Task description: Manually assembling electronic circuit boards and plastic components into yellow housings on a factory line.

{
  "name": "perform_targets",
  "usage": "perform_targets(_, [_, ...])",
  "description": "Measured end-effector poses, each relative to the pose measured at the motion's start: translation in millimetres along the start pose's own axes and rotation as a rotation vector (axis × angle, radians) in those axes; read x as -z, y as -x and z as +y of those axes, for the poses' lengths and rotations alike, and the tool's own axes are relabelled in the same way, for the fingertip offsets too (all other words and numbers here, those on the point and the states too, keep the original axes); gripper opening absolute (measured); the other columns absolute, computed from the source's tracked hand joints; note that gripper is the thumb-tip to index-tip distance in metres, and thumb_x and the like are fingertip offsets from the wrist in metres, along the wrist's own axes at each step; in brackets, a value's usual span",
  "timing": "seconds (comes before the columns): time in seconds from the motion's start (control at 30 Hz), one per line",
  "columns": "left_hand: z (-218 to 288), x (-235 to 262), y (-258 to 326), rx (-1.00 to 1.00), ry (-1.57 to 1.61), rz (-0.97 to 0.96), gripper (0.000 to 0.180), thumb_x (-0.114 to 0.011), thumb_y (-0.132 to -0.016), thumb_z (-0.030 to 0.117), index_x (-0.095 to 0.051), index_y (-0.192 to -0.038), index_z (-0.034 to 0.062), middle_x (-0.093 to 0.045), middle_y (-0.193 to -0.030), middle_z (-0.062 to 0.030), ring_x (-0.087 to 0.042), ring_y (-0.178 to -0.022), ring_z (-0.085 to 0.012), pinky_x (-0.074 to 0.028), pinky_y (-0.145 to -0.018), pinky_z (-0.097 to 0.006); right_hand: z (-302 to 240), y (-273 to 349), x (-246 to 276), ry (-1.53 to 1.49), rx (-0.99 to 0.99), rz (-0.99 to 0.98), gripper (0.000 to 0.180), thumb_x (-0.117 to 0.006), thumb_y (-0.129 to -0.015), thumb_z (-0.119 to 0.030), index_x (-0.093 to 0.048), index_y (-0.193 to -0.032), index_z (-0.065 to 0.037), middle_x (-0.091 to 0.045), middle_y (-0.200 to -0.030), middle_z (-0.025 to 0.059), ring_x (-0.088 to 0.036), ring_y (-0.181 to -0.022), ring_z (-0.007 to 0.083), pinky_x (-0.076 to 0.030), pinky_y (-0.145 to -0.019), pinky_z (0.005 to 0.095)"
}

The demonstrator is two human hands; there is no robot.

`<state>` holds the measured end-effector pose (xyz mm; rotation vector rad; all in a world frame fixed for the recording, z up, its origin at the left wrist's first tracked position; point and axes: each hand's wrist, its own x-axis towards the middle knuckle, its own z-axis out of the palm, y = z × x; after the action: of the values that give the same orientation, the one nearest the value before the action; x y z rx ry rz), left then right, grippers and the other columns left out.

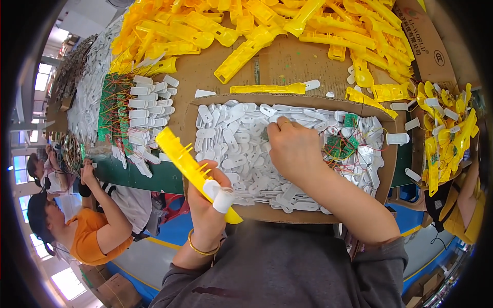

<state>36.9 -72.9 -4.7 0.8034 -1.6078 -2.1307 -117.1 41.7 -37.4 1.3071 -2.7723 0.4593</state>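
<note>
- The heap of yellow plastic shells (287, 25) fills the far end of the cardboard-covered table (277, 64) in front of you, with more yellow pieces piled at your far right.
- Nearer to you sits a shallow cardboard tray (187, 136), packed with small white plastic pieces (231, 143); a cluster of green circuit boards (341, 143) with thin red wires lies in its right part.
- To the left of the tray, more white pieces wired to green boards (115, 110) lie on the table.
- Your left hand (208, 205) is clenched around a long yellow shell (190, 167), held tilted just over the tray's near left corner; a white wrap covers your thumb.
- Your right hand (292, 149) is down among the white pieces in the middle of the tray, fingers curled into them; you cannot tell whether it has hold of one.
</note>
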Motion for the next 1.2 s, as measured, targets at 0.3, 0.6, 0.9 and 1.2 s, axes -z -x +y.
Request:
perform_targets(0.3, [10, -26, 5, -0.082, -0.01, -0.264, 0.059, -0.071, -0.067, -0.005, -0.038, -0.115, 0.0027, -0.06, -0.111, -0.0129, -0.061, -0.09, -0.0174, -0.048, -0.073, -0.026, -10, 57, 49, -0.59, 0.142, 0.266, 0.04, -0.062, -0.064, 0.005, -0.063, -0.103, -0.005, -0.061, -0.106, 0.0135, -0.061, -0.091, 0.0299, -0.045, -0.091, 0.0472])
perform_targets(0.6, [4, -40, 10, -0.112, -0.196, -0.142, 0.055, -0.068, -0.069, -0.008, -0.035, -0.112, 0.0002, -0.063, -0.103, -0.0137, -0.063, -0.089, -0.0178, -0.049, -0.08, -0.028, -9, 66, 34, -0.596, 0.069, 0.411, 0.037, -0.063, -0.063, 0.006, -0.066, -0.099, -0.004, -0.061, -0.079, 0.0081, -0.06, -0.069, 0.0222, -0.05, -0.086, 0.0453])
perform_targets(0.9, [0, -38, 2, -0.028, -0.023, -0.22, 0.048, -0.066, -0.079, 0.008, -0.036, -0.116, 0.0016, -0.06, -0.1, -0.0123, -0.061, -0.079, -0.0158, -0.049, -0.07, -0.025, -13, 74, 53, -0.561, 0.049, 0.404, 0.041, -0.071, -0.058, 0.002, -0.067, -0.098, -0.004, -0.057, -0.071, 0.006, -0.057, -0.062, 0.0205, -0.053, -0.073, 0.0358])
perform_targets(1.2, [-21, -30, -10, 0.433, 0.626, -0.39, 0.065, -0.045, -0.087, 0.056, -0.042, -0.127, 0.0053, -0.054, -0.113, -0.0066, -0.054, -0.102, -0.0178, -0.047, -0.085, -0.035, -13, 64, 62, -0.821, 0.047, 0.274, 0.039, -0.079, -0.06, -0.006, -0.066, -0.097, -0.004, -0.055, -0.064, 0.0035, -0.051, -0.052, 0.0151, -0.04, -0.047, 0.0262])
